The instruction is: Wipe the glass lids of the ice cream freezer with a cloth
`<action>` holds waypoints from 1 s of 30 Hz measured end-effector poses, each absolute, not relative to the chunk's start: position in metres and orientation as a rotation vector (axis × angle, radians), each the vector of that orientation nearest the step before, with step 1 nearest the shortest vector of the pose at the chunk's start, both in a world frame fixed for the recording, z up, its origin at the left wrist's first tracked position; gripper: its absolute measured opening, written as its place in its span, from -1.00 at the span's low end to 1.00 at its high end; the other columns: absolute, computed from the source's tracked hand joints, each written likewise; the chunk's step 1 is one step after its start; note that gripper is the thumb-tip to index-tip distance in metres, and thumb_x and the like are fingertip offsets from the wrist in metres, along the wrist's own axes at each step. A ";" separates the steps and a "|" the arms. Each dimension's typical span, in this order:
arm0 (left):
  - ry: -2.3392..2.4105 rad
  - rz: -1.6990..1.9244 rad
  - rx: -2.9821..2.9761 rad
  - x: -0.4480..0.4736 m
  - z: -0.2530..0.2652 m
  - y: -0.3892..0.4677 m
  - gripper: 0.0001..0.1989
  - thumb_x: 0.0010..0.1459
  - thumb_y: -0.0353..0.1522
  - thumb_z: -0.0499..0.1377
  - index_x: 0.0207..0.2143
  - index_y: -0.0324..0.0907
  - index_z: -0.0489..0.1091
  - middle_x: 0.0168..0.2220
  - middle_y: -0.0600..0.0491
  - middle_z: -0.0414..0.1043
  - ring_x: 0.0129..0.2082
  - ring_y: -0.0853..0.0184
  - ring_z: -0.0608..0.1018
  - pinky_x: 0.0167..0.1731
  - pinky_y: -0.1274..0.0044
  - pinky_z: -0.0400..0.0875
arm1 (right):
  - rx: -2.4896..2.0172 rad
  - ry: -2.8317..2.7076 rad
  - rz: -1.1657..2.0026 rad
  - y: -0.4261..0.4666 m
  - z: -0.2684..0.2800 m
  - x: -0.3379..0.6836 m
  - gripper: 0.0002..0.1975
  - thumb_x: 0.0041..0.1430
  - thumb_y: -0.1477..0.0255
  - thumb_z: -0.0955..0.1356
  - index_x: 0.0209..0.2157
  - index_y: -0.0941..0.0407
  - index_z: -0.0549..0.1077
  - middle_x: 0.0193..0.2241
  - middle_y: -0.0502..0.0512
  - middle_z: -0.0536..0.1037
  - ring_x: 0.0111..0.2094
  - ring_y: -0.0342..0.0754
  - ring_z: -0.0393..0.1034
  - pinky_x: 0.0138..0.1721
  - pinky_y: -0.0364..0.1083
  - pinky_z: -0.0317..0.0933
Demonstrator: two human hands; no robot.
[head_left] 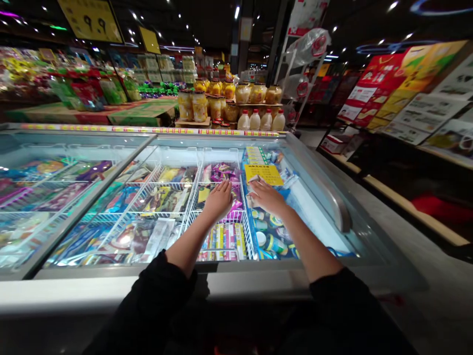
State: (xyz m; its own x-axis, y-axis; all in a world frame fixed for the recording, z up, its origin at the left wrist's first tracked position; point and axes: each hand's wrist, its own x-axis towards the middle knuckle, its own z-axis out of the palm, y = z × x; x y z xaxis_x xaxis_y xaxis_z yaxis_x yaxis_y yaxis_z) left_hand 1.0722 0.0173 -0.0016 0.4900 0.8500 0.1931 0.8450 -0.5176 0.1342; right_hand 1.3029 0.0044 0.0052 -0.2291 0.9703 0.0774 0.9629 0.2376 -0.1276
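Note:
My left hand [219,199] is stretched out palm down, fingers nearly straight, over a white wire basket [243,224] in a chest freezer [258,273]. Purple packets [223,172] lie just beyond it, and upright yellow and pink packs [225,236] stand nearer me. Over the right-hand section, my right hand [271,198] also has its fingers extended. Something pale and small shows at its fingertips; I cannot make out what. A yellow sign [269,174] lies right beyond it, with round tubs [275,244] below. Whether either hand rests on glass is unclear.
A curved grey handle [335,204] runs along the freezer's right side. Metal framing [92,202] crosses the glass at left. Jars [199,106] and white bottles [254,120] stand behind the freezer. Boxes fill a shelf [399,190] across the aisle at right.

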 end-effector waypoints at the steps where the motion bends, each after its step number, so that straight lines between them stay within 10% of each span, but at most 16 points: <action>1: 1.525 0.385 2.699 1.072 -0.002 0.017 -0.43 0.51 -0.35 -0.10 0.49 -0.30 0.16 0.53 -0.15 0.10 0.53 0.20 0.18 0.50 0.30 0.09 | -1.847 -2.364 0.067 0.010 0.006 1.293 -0.37 0.50 0.26 0.14 0.50 0.11 0.23 0.50 0.14 0.22 0.54 0.19 -0.03 0.53 0.21 -0.10; 30: 1.536 0.376 2.691 1.074 0.003 0.008 -0.44 0.54 -0.34 -0.09 0.48 -0.32 0.19 0.51 -0.17 0.14 0.51 0.16 0.23 0.47 0.31 0.17 | -1.736 -2.451 0.226 0.039 0.007 1.322 -0.40 0.54 0.24 0.12 0.51 0.00 0.22 0.52 0.00 0.19 0.55 0.09 -0.07 0.55 0.16 -0.12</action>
State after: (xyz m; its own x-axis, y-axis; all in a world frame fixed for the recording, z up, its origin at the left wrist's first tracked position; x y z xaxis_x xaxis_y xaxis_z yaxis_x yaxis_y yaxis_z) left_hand 1.0738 0.0079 0.0033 0.4864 0.8511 0.1975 0.8462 -0.5152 0.1363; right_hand 1.3215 0.0392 0.0073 -0.3301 0.9438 0.0186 0.9244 0.3272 -0.1961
